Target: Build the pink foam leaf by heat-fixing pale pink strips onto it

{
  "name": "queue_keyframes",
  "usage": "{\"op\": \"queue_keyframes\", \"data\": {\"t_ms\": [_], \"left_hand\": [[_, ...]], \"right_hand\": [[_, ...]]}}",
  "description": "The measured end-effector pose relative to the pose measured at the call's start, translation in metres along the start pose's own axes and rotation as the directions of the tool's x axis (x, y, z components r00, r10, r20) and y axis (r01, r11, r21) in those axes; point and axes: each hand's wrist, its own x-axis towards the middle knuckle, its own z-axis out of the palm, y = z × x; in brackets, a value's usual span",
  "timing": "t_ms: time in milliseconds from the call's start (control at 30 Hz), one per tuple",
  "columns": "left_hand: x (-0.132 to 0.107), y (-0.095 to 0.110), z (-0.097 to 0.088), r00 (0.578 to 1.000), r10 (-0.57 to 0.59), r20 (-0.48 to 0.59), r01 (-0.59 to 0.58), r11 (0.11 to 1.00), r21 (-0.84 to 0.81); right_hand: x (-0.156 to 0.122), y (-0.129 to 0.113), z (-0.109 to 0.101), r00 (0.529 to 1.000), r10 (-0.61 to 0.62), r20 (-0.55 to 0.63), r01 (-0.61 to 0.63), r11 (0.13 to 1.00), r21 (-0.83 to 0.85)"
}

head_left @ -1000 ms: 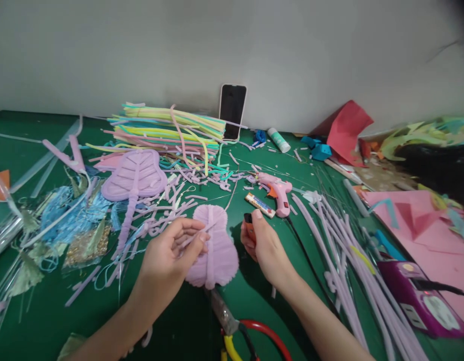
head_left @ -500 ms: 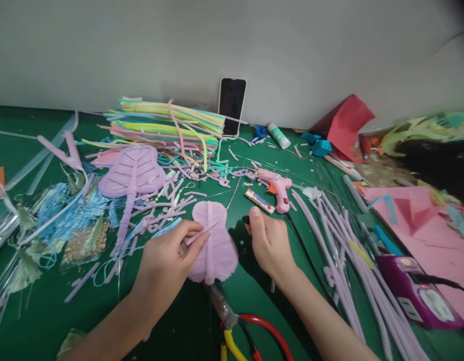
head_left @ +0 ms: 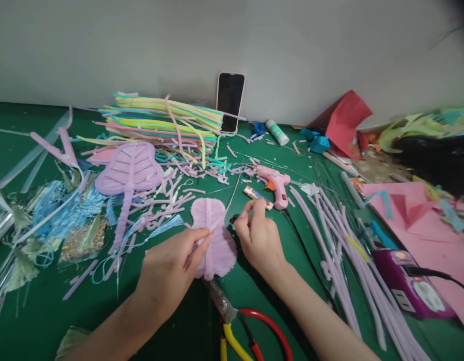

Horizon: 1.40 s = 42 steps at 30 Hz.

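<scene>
My left hand [head_left: 171,268] is closed in a pinch on a short lilac pipe-cleaner piece, pressing it against the small lilac wing shape [head_left: 212,235] lying on the green table [head_left: 36,311]. My right hand [head_left: 256,235] is closed round a lighter [head_left: 234,219], whose dark tip shows at the wing's right edge. A larger finished lilac wing [head_left: 129,170] lies to the upper left among cut lilac bits.
A pink glue gun [head_left: 277,184] and a second lighter [head_left: 257,196] lie just beyond my right hand. Long lilac stems [head_left: 340,235] fan out at right beside a purple power strip [head_left: 412,288]. Pliers with red and yellow handles [head_left: 247,331] sit near me. A phone [head_left: 230,102] leans on the wall behind a pile of coloured stems [head_left: 164,123].
My right hand has moved left with the lighter, up to the small wing's edge. My left hand has closed down on the wing with the lilac piece.
</scene>
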Motion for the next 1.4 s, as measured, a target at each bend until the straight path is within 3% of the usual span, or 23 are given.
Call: {"op": "queue_keyframes", "data": {"t_ms": [100, 367, 633, 833, 1033, 1233, 1400], "left_hand": [[0.0, -0.002, -0.002, 0.996, 0.08, 0.037, -0.081, 0.997, 0.013], [0.004, 0.003, -0.006, 0.991, 0.11, -0.072, -0.11, 0.994, -0.006], [0.007, 0.002, -0.005, 0.996, 0.042, -0.083, -0.043, 0.999, -0.004], [0.008, 0.002, -0.004, 0.995, 0.043, -0.09, -0.044, 0.999, -0.012], [0.007, 0.002, -0.005, 0.996, 0.047, -0.075, -0.047, 0.999, 0.001], [0.008, 0.002, -0.007, 0.98, 0.069, -0.189, -0.066, 0.998, 0.024], [0.009, 0.0, -0.009, 0.98, 0.087, -0.178, -0.087, 0.996, 0.006]], "right_hand": [[-0.001, -0.001, 0.002, 1.0, 0.009, -0.005, -0.009, 1.0, -0.023], [-0.001, 0.001, 0.005, 1.0, 0.01, -0.025, -0.012, 0.997, -0.077], [-0.002, -0.001, -0.005, 0.997, 0.033, 0.067, -0.05, 0.965, 0.258], [-0.001, 0.005, -0.002, 0.998, 0.028, 0.058, -0.049, 0.917, 0.397], [0.0, 0.006, -0.001, 0.999, 0.008, 0.039, -0.023, 0.915, 0.403], [0.0, 0.004, -0.002, 0.998, -0.04, 0.048, 0.019, 0.93, 0.367], [0.001, 0.004, -0.001, 0.996, -0.073, 0.06, 0.051, 0.949, 0.312]]}}
